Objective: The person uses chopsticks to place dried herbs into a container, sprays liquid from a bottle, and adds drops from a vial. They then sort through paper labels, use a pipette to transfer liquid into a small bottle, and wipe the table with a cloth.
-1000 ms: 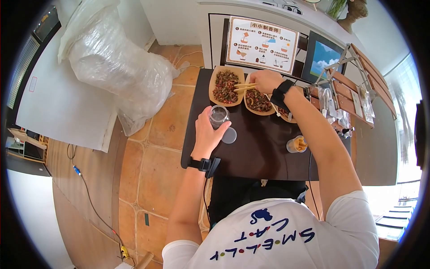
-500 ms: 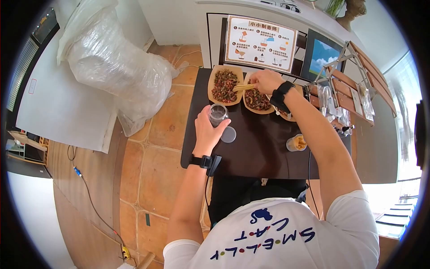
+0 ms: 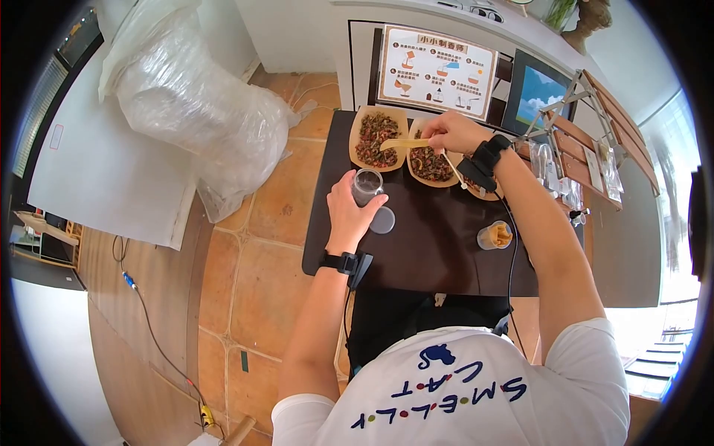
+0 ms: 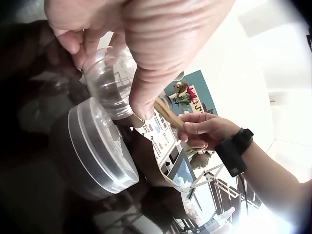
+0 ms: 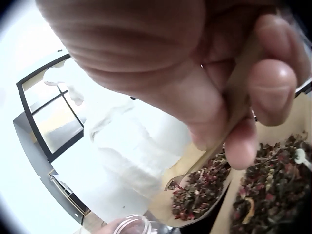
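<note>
My left hand (image 3: 351, 214) grips a clear open jar (image 3: 367, 186), thumb on one side and fingers on the other. Beside the jar lies a round lid (image 3: 382, 220), shown close up as a translucent lid (image 4: 100, 148) in the left wrist view. My right hand (image 3: 460, 134) pinches a flat wooden spoon (image 3: 405, 143), its tip over the left paper tray (image 3: 358, 152) of dried petals and leaves (image 3: 378, 134). In the right wrist view the spoon's tip (image 5: 176, 182) is at the edge of the dried mix (image 5: 202, 190).
A middle tray (image 3: 430, 165) and a third, partly hidden one stand to the right. Nearer me is a cup of wooden pieces (image 3: 495, 235). An instruction sheet (image 3: 437, 73) stands behind, with a wooden rack (image 3: 580, 160) at the right. A black cable (image 3: 512, 275) crosses the table edge.
My right hand has shifted slightly right and turned at the wrist, and the spoon now shows its length across the left tray's edge. My left hand still holds the jar in nearly the same place.
</note>
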